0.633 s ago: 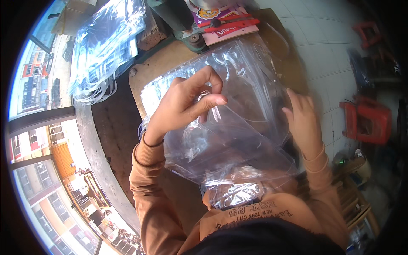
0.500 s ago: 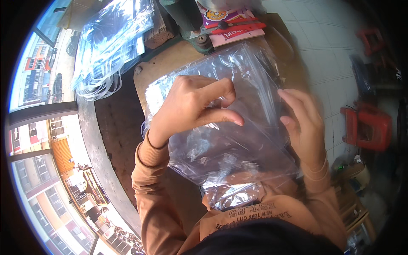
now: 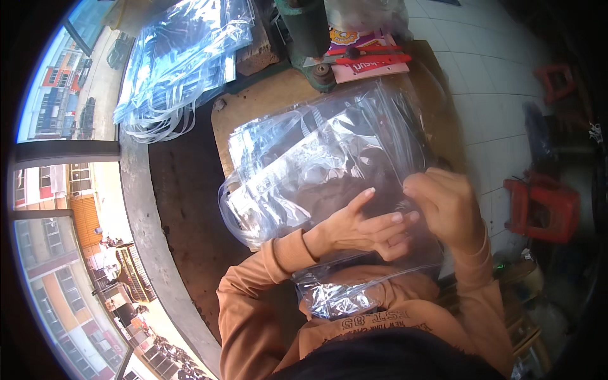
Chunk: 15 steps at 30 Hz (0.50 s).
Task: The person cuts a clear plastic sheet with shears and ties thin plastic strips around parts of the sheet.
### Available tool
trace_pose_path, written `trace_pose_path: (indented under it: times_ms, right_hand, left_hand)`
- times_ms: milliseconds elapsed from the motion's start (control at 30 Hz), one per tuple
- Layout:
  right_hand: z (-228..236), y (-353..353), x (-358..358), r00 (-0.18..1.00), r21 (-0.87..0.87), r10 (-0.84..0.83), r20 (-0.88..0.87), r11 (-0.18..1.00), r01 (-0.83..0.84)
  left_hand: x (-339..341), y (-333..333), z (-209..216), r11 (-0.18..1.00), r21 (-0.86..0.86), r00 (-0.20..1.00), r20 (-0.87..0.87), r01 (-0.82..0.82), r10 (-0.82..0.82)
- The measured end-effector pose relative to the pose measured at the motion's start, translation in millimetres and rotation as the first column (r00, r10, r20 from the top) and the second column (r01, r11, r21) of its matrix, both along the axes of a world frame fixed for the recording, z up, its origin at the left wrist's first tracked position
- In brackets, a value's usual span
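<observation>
Clear plastic bag [image 3: 329,164] on wooden board [image 3: 266,104], left hand [image 3: 364,228] flat, open on it, right hand [image 3: 446,206] pinching its near edge

Bright daylight from the window at left glares off the clear plastic bags [image 3: 329,158]; fisheye edges bend and darken.

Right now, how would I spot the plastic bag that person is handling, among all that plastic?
Start at the brown board on the dark workbench. On its near side lies a heap of clear bags; the one meant is the top clear bag, under the left hand and the right hand. The other stack of clear bags lies untouched by the window.
</observation>
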State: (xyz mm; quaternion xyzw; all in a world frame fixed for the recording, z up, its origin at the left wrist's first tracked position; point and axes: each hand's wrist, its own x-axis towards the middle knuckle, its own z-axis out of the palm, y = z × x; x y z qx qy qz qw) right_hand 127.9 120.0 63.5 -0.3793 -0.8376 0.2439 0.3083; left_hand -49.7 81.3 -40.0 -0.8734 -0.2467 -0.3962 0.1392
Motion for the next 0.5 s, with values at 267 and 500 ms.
trace_pose_path:
  times_ms: [267, 500]
  right_hand:
    - [-12, 24, -9, 0.925, -0.629, -0.184, -0.332, 0.774, -0.072]
    - [23, 80, -2, 0.259, -0.403, -0.310, -0.915, 0.657, -0.637]
  left_hand:
    - [12, -6, -18, 0.973, -0.230, 0.925, -0.371, -0.004, -0.084]
    - [16, -9, -13, 0.922, -0.385, 0.865, -0.475, -0.036, -0.164]
